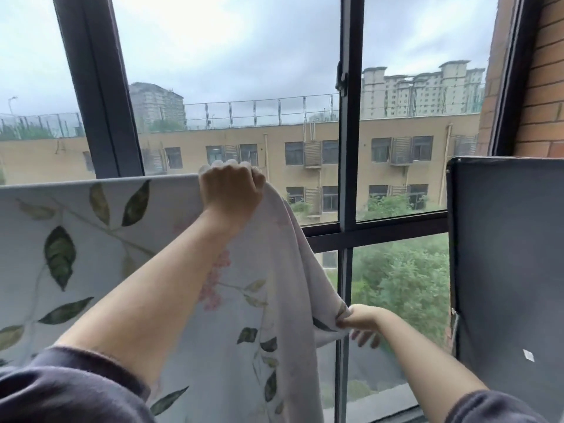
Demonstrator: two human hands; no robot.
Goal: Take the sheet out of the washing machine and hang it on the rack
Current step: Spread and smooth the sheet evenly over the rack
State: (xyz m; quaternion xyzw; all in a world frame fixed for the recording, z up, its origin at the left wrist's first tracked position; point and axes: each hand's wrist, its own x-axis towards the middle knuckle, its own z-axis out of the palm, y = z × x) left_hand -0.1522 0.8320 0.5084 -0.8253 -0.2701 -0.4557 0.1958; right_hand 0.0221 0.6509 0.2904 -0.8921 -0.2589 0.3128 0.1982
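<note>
A pale sheet printed with green leaves and pink flowers hangs spread across the left half of the head view, its top edge straight and level as if draped over a hidden rack bar. My left hand grips that top edge at its right end, fingers curled over it. Lower down, my right hand pinches the sheet's hanging right corner. The rack itself is hidden behind the fabric. No washing machine is in view.
A large dark-framed window stands directly behind the sheet, with buildings and trees outside. A dark flat panel stands upright at the right, under a brick wall. The window sill runs along the bottom.
</note>
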